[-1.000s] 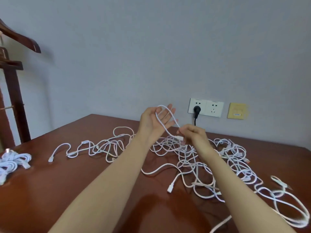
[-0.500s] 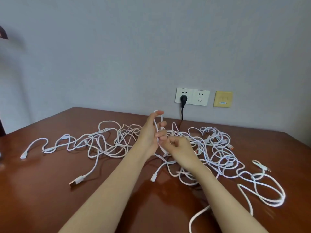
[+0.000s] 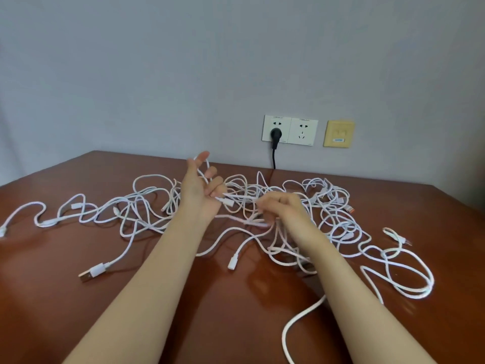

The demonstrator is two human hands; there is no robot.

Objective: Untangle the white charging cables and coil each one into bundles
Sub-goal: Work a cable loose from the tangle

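Your left hand (image 3: 199,191) was raised above the tabletop (image 3: 78,324), thumb pointing up, its fingers curled round a loop of the held cable (image 3: 242,197). From there the held cable ran nearly level, its long axis going across to your right hand (image 3: 282,210). That hand pinched it with curled fingers, but it was blurred, so the exact grip was hard to read. A small white connector (image 3: 228,202) sat on that stretch just right of your left hand's fingers.

Below and beyond both hands the tangle of white cables (image 3: 328,206) sprawled over the tabletop, reaching far out to the left of your left hand and to the right of your right hand. Nearer you than your left hand lay a USB plug (image 3: 91,271), pointing near-left, with bare tabletop around it.

Past the hands the tabletop's far edge met the wall (image 3: 157,74). There a black plug (image 3: 275,134) sat in a double socket (image 3: 301,131) beside a yellow plate (image 3: 338,134).
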